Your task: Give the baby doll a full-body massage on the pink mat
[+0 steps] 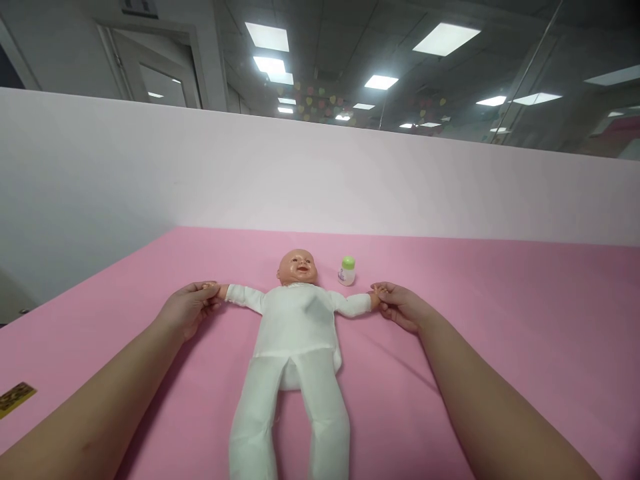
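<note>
A baby doll (pixel 299 320) in white cloth clothing lies on its back on the pink tabletop (pixel 475 320), head toward the far wall. Both of its arms are stretched out sideways. My left hand (pixel 193 308) is closed around the doll's hand at the left of the view. On the other side, my right hand (pixel 400 307) pinches the doll's other hand between thumb and fingers. The doll's feet lie beyond the bottom edge of the view. Close to the doll's head stands a small clear bottle (pixel 347 272) with a green cap, touched by neither hand.
A white wall or panel (pixel 350 180) rises along the back of the pink surface and continues on the left. A yellow and dark label (pixel 16 400) lies at the left edge. Behind the panel are a door (pixel 150 67) and glass reflecting ceiling lights.
</note>
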Available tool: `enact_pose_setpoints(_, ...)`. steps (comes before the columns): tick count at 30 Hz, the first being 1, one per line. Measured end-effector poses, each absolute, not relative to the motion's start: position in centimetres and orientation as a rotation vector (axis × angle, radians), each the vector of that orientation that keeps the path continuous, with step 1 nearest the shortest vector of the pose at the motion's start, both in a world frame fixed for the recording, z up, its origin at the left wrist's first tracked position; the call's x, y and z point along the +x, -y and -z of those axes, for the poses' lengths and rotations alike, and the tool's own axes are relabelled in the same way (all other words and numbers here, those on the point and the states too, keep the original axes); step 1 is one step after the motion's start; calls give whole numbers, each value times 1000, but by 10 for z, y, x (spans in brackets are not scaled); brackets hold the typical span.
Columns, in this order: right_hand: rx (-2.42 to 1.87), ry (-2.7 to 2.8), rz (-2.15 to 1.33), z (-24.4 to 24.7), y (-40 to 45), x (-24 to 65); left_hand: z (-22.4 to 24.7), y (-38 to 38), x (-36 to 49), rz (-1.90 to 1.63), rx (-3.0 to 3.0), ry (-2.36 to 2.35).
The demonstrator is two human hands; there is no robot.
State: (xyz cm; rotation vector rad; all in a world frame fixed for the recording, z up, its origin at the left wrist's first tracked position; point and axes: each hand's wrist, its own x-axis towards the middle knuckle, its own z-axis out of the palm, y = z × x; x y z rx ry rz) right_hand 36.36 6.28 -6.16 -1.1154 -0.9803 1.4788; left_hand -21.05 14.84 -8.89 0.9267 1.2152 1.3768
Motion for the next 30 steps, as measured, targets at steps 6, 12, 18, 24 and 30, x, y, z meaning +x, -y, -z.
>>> enact_pose_setpoints(6, -1183, 1087, -1411, 54, -58, 352, 91, -151, -212, -1406, 903, -1246)
enact_pose_setpoints(12, -1292, 990, -1331, 60, -66, 348, 90, -153, -212, -1391, 888, -1291)
enact_pose_setpoints(18, -1309, 880, -1311, 66, -75, 353, 87, -154, -210, -1334, 825, -1274)
enact_pose_setpoints(24, -1136, 875, -1412, 66, -70, 362, 87, -152, -211, -1329, 883, -1227)
enact_pose_setpoints(30, -1173, 949, -1380, 61, -66, 357, 84, -148, -210, -1385, 893, -1230)
